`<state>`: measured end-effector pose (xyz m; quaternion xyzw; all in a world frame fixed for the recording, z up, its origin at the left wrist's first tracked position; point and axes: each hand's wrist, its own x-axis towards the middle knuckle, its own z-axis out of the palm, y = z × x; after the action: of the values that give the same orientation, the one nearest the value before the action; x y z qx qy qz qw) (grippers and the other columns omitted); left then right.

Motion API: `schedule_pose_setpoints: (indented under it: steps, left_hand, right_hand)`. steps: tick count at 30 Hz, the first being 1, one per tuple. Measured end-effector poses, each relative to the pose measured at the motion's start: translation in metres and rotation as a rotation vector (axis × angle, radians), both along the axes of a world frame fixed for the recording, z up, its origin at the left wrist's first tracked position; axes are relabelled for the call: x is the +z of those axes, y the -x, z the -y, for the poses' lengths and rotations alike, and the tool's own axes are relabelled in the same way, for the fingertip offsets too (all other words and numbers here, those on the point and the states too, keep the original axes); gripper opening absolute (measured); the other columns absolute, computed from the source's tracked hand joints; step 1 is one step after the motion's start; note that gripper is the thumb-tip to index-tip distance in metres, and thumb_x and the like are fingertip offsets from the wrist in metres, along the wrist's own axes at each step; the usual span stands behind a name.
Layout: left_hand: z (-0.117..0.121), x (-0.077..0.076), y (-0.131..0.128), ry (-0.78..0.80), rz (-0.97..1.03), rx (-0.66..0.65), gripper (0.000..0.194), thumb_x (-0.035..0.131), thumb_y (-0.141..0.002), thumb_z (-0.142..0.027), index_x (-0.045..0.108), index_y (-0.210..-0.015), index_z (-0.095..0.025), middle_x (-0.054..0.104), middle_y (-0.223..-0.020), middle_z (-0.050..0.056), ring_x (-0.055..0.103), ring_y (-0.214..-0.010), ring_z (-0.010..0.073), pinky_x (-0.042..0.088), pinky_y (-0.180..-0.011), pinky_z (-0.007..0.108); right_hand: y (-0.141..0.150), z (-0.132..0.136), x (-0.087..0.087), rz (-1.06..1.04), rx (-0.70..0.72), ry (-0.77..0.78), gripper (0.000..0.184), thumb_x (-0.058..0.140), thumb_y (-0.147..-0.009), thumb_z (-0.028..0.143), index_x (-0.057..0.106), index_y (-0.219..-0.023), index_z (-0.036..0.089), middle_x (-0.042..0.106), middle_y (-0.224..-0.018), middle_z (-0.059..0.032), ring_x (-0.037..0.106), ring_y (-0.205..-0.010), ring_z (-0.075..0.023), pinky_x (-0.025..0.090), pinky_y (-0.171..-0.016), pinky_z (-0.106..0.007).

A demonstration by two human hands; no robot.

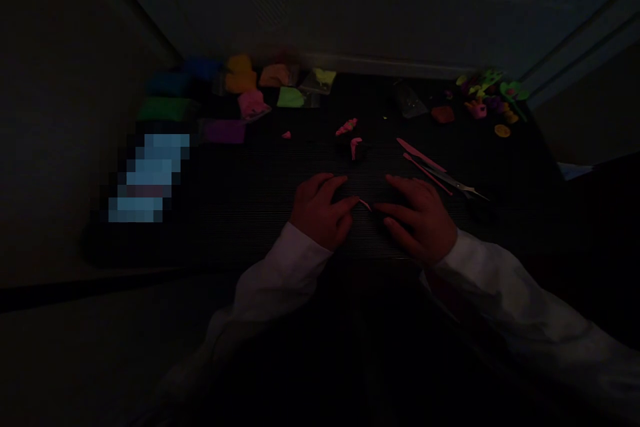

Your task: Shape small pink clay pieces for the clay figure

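Observation:
A thin pink strip of modelling clay [365, 204] lies on the dark table between my two hands. My left hand [323, 212] rests there with fingers apart, one fingertip at the strip's left end. On the other side my right hand [423, 219] is open, its spread fingers just short of the strip's right end. Beyond them sit a bent pink clay piece [355, 148] on something dark, a pink clay piece with green specks [347, 127] and a small pink lump [287, 135]. The room is very dim.
Scissors [453, 181], a pink plastic knife [420, 154] and a thin pink tool [427, 173] lie right of centre. Clay packets [223, 131] line the back left, near a blurred bright screen [150, 177]. Colourful clay figures [493, 97] stand at the back right.

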<state>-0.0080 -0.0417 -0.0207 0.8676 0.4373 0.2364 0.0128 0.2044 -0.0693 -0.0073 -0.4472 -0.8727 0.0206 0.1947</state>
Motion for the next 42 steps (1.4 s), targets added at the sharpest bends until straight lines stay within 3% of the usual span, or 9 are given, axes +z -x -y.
schedule_pose_setpoints:
  steps: [6, 17, 35, 42]
  left_hand:
    - [-0.0003, -0.0007, -0.0001, 0.010, 0.002, -0.003, 0.027, 0.053, -0.071, -0.022, 0.065, -0.095, -0.024, 0.052, -0.116, 0.007, 0.040, -0.108, 0.0283, 0.035, -0.088, 0.046]
    - [-0.0001, 0.0008, -0.0014, 0.030, -0.044, -0.088, 0.032, 0.054, -0.071, -0.023, 0.061, -0.102, -0.030, 0.049, -0.121, 0.006, 0.039, -0.109, 0.0293, 0.033, -0.086, 0.049]
    - [0.0000, 0.0006, -0.0019, 0.056, -0.051, -0.094, 0.031, 0.052, -0.073, -0.024, 0.061, -0.103, -0.029, 0.049, -0.121, 0.006, 0.039, -0.110, 0.0287, 0.033, -0.087, 0.048]
    - [-0.0006, 0.0000, -0.0016, 0.041, -0.048, -0.098, 0.030, 0.051, -0.074, -0.025, 0.061, -0.102, -0.029, 0.049, -0.121, 0.006, 0.039, -0.110, 0.0286, 0.033, -0.087, 0.047]
  right_hand:
    - [0.0026, 0.0009, 0.0011, 0.104, 0.029, 0.037, 0.032, 0.046, -0.081, 0.036, 0.056, -0.110, 0.029, 0.033, -0.136, -0.0098, 0.037, -0.118, -0.0249, 0.020, -0.097, -0.050]
    - [-0.0003, 0.0024, 0.0014, 0.076, 0.058, 0.005, 0.026, 0.048, -0.080, 0.034, 0.062, -0.101, 0.029, 0.039, -0.131, -0.0090, 0.040, -0.116, -0.0231, 0.019, -0.099, -0.048]
    - [0.0007, 0.0036, 0.0001, 0.044, 0.042, -0.046, 0.023, 0.050, -0.079, 0.032, 0.064, -0.095, 0.024, 0.045, -0.126, -0.0088, 0.040, -0.117, -0.0234, 0.019, -0.100, -0.048]
    - [0.0028, 0.0028, 0.0013, 0.088, 0.038, -0.032, 0.032, 0.049, -0.079, 0.036, 0.057, -0.108, 0.025, 0.041, -0.130, -0.0104, 0.039, -0.117, -0.0242, 0.019, -0.099, -0.050]
